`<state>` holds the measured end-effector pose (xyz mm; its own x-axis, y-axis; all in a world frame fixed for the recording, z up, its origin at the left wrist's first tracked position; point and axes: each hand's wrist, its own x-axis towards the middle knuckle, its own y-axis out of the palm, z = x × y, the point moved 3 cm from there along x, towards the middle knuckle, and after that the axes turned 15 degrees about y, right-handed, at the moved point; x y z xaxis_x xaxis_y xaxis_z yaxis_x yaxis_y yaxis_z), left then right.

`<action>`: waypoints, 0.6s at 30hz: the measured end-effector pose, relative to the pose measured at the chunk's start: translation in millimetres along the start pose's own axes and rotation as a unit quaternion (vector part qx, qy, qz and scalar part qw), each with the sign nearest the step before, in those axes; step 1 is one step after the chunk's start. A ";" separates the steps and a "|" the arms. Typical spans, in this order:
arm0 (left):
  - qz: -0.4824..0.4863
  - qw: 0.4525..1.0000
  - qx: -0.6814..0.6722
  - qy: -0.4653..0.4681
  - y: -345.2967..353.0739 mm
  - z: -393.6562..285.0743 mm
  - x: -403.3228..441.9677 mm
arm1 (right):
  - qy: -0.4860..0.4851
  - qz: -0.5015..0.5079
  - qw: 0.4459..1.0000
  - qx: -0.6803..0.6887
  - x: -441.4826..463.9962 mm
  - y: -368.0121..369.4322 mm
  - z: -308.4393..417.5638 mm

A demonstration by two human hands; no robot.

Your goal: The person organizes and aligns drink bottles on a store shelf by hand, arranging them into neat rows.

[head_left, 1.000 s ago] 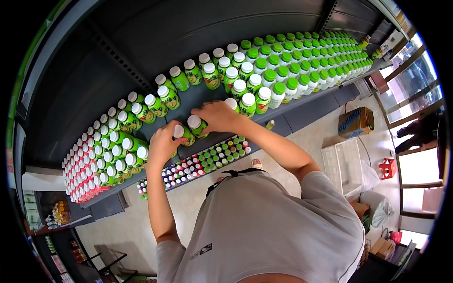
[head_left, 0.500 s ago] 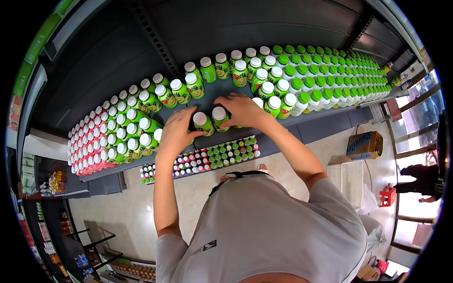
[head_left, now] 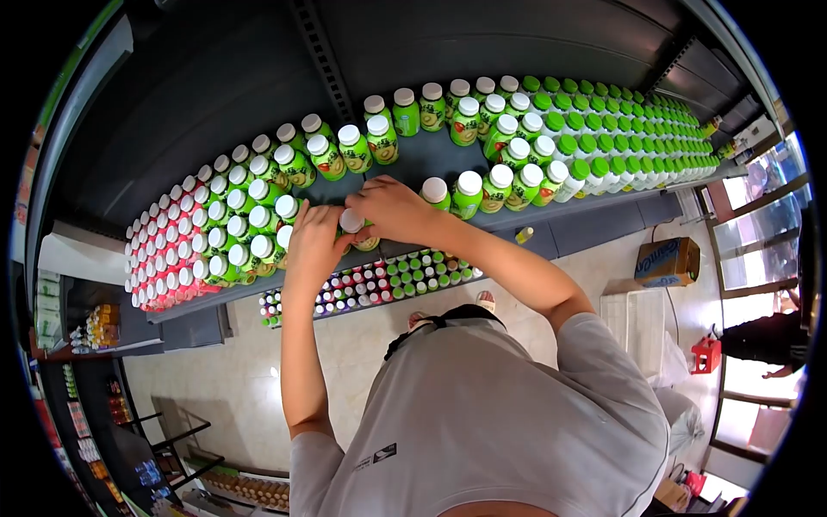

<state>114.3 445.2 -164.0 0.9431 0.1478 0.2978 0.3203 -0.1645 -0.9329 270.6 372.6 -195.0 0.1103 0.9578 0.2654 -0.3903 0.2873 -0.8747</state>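
Two bare hands meet at the front edge of the grey shelf (head_left: 413, 159). Between them stands a green bottle with a white cap (head_left: 351, 221). My left hand (head_left: 314, 246) is curled against its left side, partly hiding it. From the right, my right hand (head_left: 388, 209) wraps round the same bottle, with its thumb low at the front. White-capped green bottles (head_left: 379, 140) stand behind the hands, and a front row (head_left: 468, 194) stands to their right. More white-capped bottles (head_left: 261, 220) are packed to the left.
Green-capped bottles (head_left: 597, 168) fill the right of the shelf; pink bottles (head_left: 172, 258) are at the far left. Small bottles (head_left: 405, 280) line a lower shelf. On the floor are a cardboard box (head_left: 668, 263), a white crate (head_left: 633, 332) and a red stool (head_left: 706, 354). A person (head_left: 767, 338) is at far right.
My hands have come together round one bottle, the left closing in from its spread pose. Bottles between the hands earlier now stand farther right in the front row. The view has shifted.
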 end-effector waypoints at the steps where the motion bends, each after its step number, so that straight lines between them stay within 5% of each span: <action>1: -0.017 1.000 0.004 0.022 -2.0 0.5 1.2 | -0.002 0.001 1.000 -0.008 2.2 -1.8 -2.2; 12: -0.043 0.994 -0.079 0.054 17.4 14.3 20.7 | 0.036 -0.035 0.999 -0.020 -6.9 -16.0 -19.0; 18: -0.021 0.986 -0.165 -0.029 18.1 19.1 19.5 | 0.066 -0.011 0.997 -0.032 -1.3 -10.0 -19.8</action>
<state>136.8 463.8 -178.9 0.9251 0.2150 0.3130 0.3788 -0.4648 -0.8003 292.5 368.7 -194.6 0.2393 0.9429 0.2318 -0.3275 0.3031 -0.8949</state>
